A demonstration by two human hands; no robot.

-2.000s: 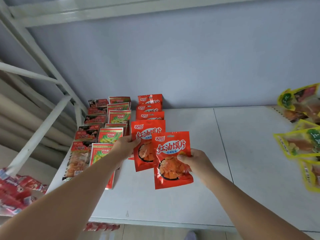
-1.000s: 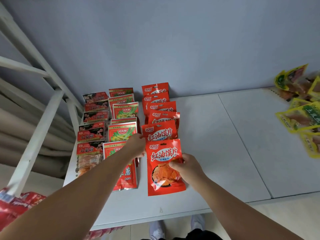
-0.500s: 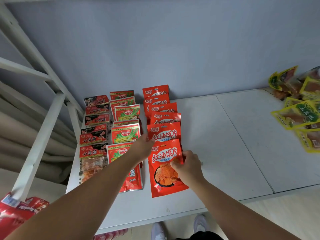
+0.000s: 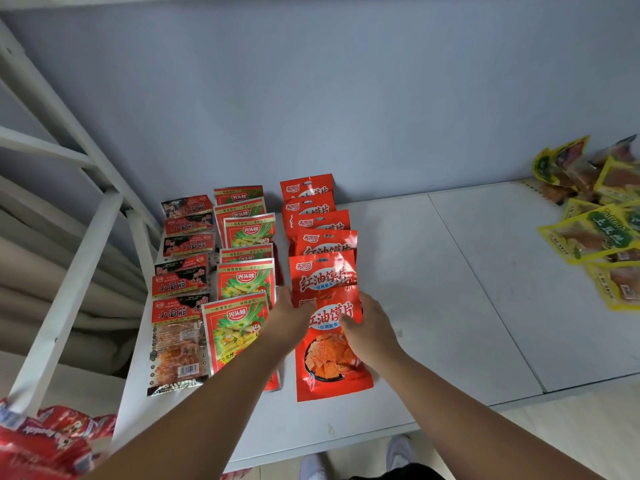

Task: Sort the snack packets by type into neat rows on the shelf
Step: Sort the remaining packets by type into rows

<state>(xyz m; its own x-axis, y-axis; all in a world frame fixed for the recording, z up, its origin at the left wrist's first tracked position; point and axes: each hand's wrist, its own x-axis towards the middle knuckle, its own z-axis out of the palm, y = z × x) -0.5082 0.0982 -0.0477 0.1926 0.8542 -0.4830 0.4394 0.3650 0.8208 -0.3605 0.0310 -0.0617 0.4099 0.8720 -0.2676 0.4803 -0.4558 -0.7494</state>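
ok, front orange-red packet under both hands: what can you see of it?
The front orange-red packet is a glossy plastic pouch with white characters up top and a clear window showing orange square chips. It lies on the white shelf, its top overlapping the next packet. The left hand touches its top-left corner; the right hand pinches its right edge.
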